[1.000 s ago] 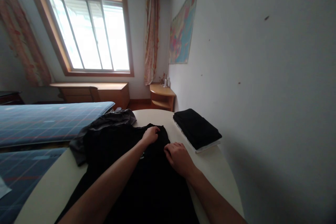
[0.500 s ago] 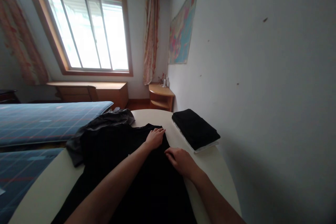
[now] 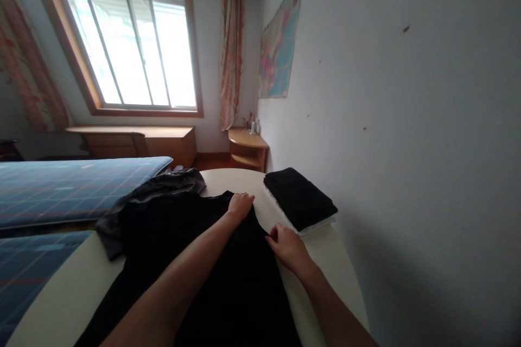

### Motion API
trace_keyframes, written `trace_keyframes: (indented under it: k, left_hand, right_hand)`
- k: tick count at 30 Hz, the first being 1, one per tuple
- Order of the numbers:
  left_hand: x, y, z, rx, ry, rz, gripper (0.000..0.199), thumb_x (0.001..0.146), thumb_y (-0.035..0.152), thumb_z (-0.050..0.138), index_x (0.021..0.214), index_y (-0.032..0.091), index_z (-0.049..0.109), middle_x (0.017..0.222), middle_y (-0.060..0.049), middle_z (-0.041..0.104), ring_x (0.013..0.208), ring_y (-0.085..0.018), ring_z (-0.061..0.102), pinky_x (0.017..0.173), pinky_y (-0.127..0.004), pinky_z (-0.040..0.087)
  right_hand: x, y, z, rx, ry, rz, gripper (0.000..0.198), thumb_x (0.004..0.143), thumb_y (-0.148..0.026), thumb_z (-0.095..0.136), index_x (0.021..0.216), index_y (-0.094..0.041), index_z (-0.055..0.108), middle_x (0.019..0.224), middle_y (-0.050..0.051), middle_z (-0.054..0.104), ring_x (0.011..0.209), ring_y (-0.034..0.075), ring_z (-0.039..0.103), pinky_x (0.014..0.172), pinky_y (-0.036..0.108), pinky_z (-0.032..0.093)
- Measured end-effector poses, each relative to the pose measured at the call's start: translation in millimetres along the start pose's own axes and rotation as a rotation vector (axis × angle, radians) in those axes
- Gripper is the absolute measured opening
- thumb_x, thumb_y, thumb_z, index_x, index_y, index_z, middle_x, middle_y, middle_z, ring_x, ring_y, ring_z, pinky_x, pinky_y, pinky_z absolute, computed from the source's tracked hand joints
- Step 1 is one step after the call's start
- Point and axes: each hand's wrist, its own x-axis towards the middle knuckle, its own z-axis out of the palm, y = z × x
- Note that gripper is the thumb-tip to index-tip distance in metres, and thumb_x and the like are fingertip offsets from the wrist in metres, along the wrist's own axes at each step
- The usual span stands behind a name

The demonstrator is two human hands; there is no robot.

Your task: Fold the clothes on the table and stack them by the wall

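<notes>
A black garment (image 3: 163,238) lies spread across a pale round table (image 3: 232,176), neckline at the far end, its near end running out of view at the bottom. The left hand (image 3: 241,206) has slid from beside the neckline to the outer shoulder, its fingers draped over the edge; whether they grip, one cannot tell. The right hand (image 3: 287,248) has moved outward, thumb and fingertips apparently pinching the side edge, which now slants out to a point there. The shoulder seems, as a judgement, to be getting drawn out and straightened. A small pale print on the chest (visible a second ago) no longer shows, perhaps behind the left forearm. Folds and seams vanish in the black. Crumpled grey cloth (image 3: 179,180) lies partly hidden behind the garment; a folded dark stack (image 3: 301,198) sits beyond the right hand.
</notes>
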Motion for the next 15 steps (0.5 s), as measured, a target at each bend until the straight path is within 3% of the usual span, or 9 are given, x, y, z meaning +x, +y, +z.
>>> trace_keyframes:
  k: [4,9,15]
  left_hand:
    - [2.5,-2.0,-3.9,-0.067,0.004,-0.107,0.031,0.094,0.014,0.042,0.107,0.019,0.07,0.101,-0.014,0.072,0.098,-0.024,0.069,0.086,-0.034,0.049]
    - [3.7,-7.5,-9.8,-0.176,0.031,-0.23,0.028,0.091,0.029,0.049,0.099,0.023,0.075,0.101,-0.011,0.074,0.099,-0.024,0.069,0.086,-0.031,0.049]
    - [3.9,-13.1,-9.6,-0.322,0.033,-0.363,0.04,0.077,0.058,0.065,0.087,0.021,0.078,0.093,-0.013,0.076,0.095,-0.028,0.069,0.082,-0.032,0.051]
  right_hand:
    - [4.0,-1.8,2.5,0.207,0.058,0.018,0.008,0.088,-0.027,0.055,0.09,-0.02,0.056,0.081,0.004,0.068,0.073,0.018,0.064,0.065,0.027,0.039]
    - [4.7,-9.2,7.1,0.579,0.077,-0.041,0.022,0.082,-0.031,0.059,0.099,-0.02,0.053,0.083,0.001,0.062,0.067,0.014,0.061,0.064,0.025,0.045]
    - [-6.1,-34.6,9.7,0.672,0.085,-0.091,0.031,0.075,-0.026,0.064,0.103,-0.02,0.055,0.086,-0.001,0.062,0.063,0.012,0.057,0.064,0.025,0.047]
